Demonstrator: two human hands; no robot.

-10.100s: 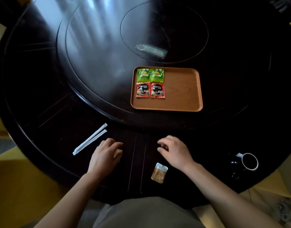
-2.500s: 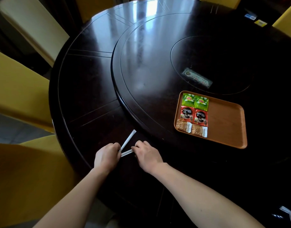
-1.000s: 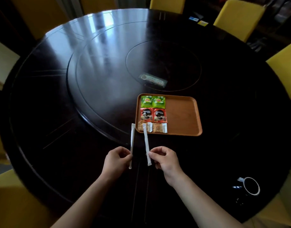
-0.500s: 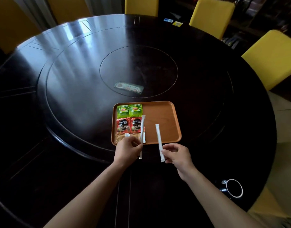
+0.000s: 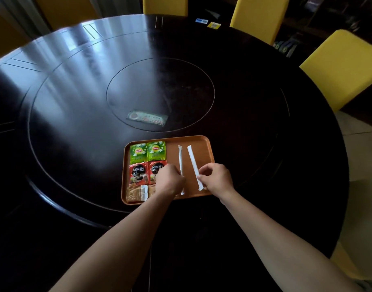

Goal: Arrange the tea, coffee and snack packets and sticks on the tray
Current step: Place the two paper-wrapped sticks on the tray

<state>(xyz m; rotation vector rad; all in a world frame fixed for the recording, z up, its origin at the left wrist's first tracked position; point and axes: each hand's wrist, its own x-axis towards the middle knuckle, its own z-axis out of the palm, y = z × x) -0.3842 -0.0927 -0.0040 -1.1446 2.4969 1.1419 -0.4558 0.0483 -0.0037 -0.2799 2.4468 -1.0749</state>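
A wooden tray [image 5: 203, 144] lies on the dark round table. Its left half holds two green tea packets [image 5: 138, 153], two red coffee packets [image 5: 138, 173] and a brown snack packet [image 5: 135, 193]; a second snack packet is mostly hidden under my left hand. My left hand [image 5: 170, 181] pinches the lower part of a white stick [image 5: 180, 157] over the tray's middle. My right hand [image 5: 217, 179] pinches the lower part of a second white stick [image 5: 192, 161], slanted just to the right. Both sticks point away from me, low over the tray.
A flat printed card [image 5: 147, 119] lies on the table's inner turntable beyond the tray. Yellow chairs [image 5: 341, 68] stand around the far and right sides. Two small cards [image 5: 208, 23] sit at the far edge.
Both hands have carried the sticks forward from the tray's near edge to over its right half, side by side. The view has come closer to the tray.
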